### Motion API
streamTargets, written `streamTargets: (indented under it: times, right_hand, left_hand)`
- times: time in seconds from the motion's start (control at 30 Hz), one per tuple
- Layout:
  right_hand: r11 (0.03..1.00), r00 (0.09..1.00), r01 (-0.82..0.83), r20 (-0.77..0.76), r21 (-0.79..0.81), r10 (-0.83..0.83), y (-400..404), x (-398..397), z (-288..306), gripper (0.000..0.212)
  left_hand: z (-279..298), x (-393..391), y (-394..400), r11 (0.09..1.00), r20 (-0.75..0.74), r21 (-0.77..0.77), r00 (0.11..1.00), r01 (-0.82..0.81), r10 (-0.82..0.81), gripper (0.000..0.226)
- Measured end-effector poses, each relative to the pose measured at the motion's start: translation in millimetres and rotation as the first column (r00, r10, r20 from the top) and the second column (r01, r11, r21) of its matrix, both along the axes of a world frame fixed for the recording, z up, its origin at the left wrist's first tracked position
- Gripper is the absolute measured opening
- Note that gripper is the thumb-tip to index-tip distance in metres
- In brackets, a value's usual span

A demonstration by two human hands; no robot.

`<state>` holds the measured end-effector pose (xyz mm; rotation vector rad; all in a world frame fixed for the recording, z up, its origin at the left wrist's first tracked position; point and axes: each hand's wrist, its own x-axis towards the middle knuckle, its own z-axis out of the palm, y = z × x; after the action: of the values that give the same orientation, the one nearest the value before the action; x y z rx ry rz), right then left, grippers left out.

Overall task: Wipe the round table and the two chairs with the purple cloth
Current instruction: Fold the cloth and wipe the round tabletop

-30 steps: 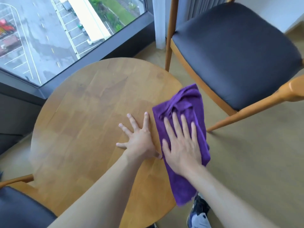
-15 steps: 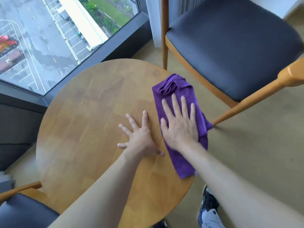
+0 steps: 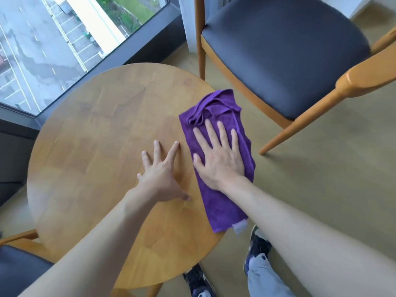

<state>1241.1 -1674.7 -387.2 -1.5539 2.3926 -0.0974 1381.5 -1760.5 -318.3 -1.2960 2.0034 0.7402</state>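
The purple cloth [image 3: 220,202] lies along the right edge of the round wooden table [image 3: 96,146], its near end hanging slightly over the rim. My right hand [image 3: 218,157] presses flat on the cloth with straight, spread fingers. My left hand [image 3: 160,170] rests flat on the bare tabletop just left of the cloth, fingers spread. One chair with a dark seat [image 3: 285,46] and wooden frame stands at the upper right. The second chair's dark seat [image 3: 17,273] shows at the lower left corner.
A large window [image 3: 53,46] with a dark frame runs along the far left behind the table. The first chair's wooden armrest [image 3: 364,76] juts out at the right. My feet in dark shoes [image 3: 257,249] stand on the tan floor by the table's near right edge.
My right hand pushed the cloth away from me along the table's right edge, so less of it hangs over the rim. My left hand stayed planted on the tabletop.
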Motion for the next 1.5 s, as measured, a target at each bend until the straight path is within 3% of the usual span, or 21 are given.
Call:
streamTargets:
  times: [0.23, 0.37, 0.5, 0.67, 0.8, 0.97, 1.1, 1.3, 1.5]
  right_hand:
    - [0.989, 0.989, 0.141, 0.047, -0.046, -0.139, 28.0, 60.0, 7.0, 0.073]
    - [0.994, 0.993, -0.094, 0.066, -0.055, 0.097, 101.0, 94.1, 5.6, 0.073]
    - [0.962, 0.963, -0.267, 0.024, -0.056, 0.269, 107.0, 44.4, 2.4, 0.072]
    - [1.0, 1.0, -0.011, -0.025, -0.001, 0.011, 15.9, -13.9, 4.2, 0.074]
    - [0.99, 0.989, 0.14, -0.035, -0.01, -0.14, 17.7, 25.7, 3.8, 0.073]
    - [0.996, 0.996, -0.077, 0.034, -0.039, 0.078, 107.5, 103.0, 5.6, 0.075]
    - [0.973, 0.974, -0.228, 0.004, -0.035, 0.229, 107.0, 67.6, 1.2, 0.073]
    - [0.997, 0.996, 0.073, -0.055, 0.002, -0.073, 11.5, 12.0, 0.3, 0.075]
    - [0.99, 0.989, 0.136, -0.057, -0.033, -0.138, 42.9, 63.8, -1.5, 0.073]
  left_hand:
    - [-2.7, 46.0, 37.5, 0.998, 0.042, -0.06, 0.999, -0.02, 0.023, 0.16]
    - [-3.0, 43.7, 37.0, 0.997, 0.013, -0.078, 1.0, -0.019, 0.02, 0.158]
    - [-1.3, 41.1, 39.0, 0.996, 0.016, -0.075, 0.999, -0.044, 0.045, 0.161]
    - [-4.5, 41.8, 37.5, 0.995, 0.017, -0.079, 0.998, -0.054, 0.056, 0.162]
    - [-4.7, 41.9, 38.2, 0.994, 0.031, -0.093, 0.998, -0.051, 0.054, 0.163]
    - [-5.0, 43.3, 37.3, 0.994, 0.021, -0.102, 0.999, -0.031, 0.034, 0.158]
    - [-4.6, 41.3, 37.9, 0.994, 0.019, -0.11, 1.0, -0.016, 0.019, 0.159]
    - [-5.3, 41.8, 38.5, 0.995, 0.029, -0.096, 0.999, -0.017, 0.02, 0.16]
    - [0.4, 51.3, 39.6, 0.995, -0.024, -0.093, 0.999, 0.032, -0.034, 0.155]
